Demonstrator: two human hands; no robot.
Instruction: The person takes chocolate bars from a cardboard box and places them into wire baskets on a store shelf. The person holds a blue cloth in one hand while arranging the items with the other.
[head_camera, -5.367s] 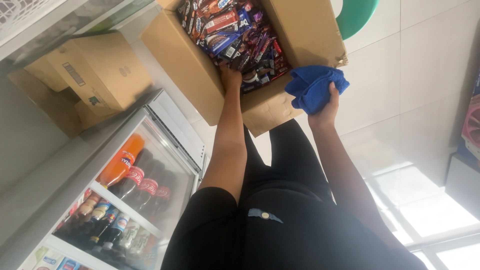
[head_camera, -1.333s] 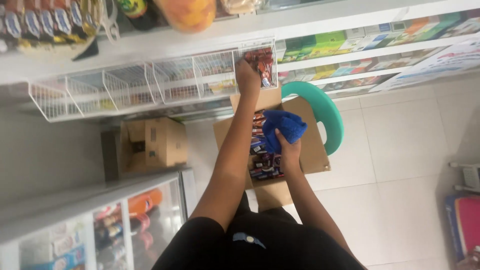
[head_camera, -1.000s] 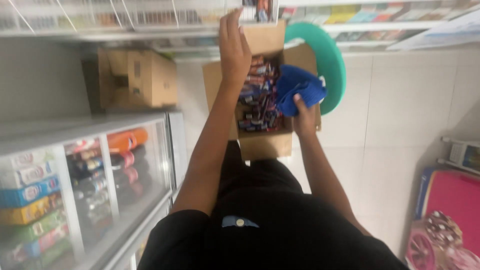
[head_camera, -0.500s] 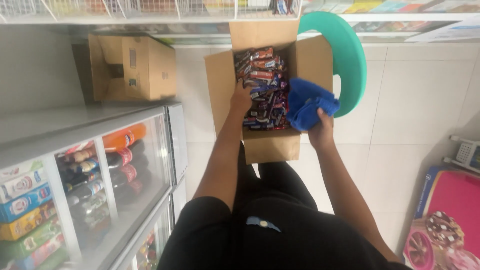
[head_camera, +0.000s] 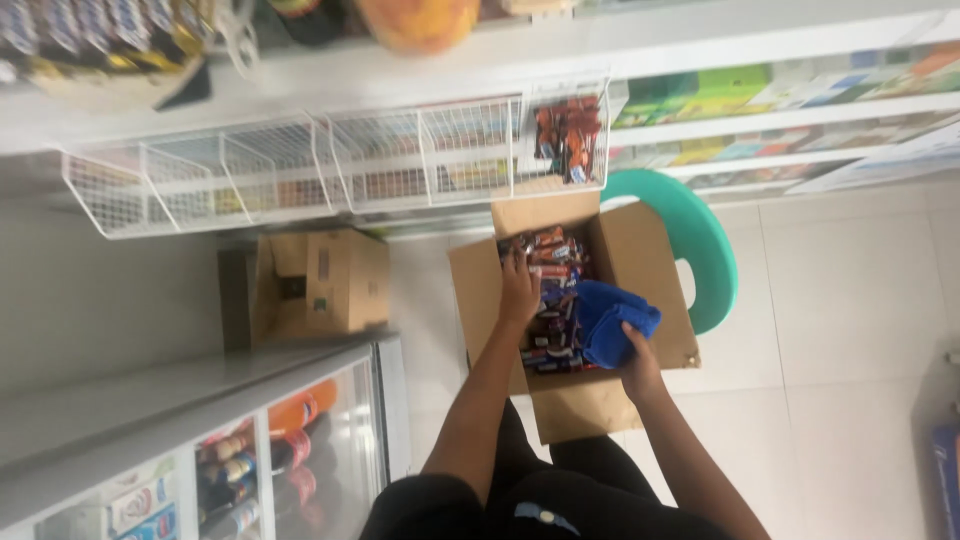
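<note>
Compared with half a second ago, the view has tilted up, so the wire baskets (head_camera: 330, 165) now fill the upper left of the frame and the open cardboard box (head_camera: 640, 262) sits lower, at centre. Reaching down into that box, the left hand (head_camera: 519, 290) has its grip curled over the packed snack bars (head_camera: 552, 300); whether the fingers have closed on 1 of them I cannot tell. At the box's right side the right hand (head_camera: 640, 362) has its grip clamped on a bunched blue cloth (head_camera: 612, 320), which lies over the bars. Picking stock out of the box looks like the step in hand, and the next move would call for a firm pinch on a bar and a lift straight up past the flaps. Directly above the box, 1 wire basket holds red packets (head_camera: 568, 135), while those to its left look empty. A green stool (head_camera: 700, 240) crowds the box's right side, a glass-fronted cooler (head_camera: 300, 450) closes the lower left, and a second box (head_camera: 320, 285) stands centre left; open tiled floor (head_camera: 850, 350) lies to the right.
</note>
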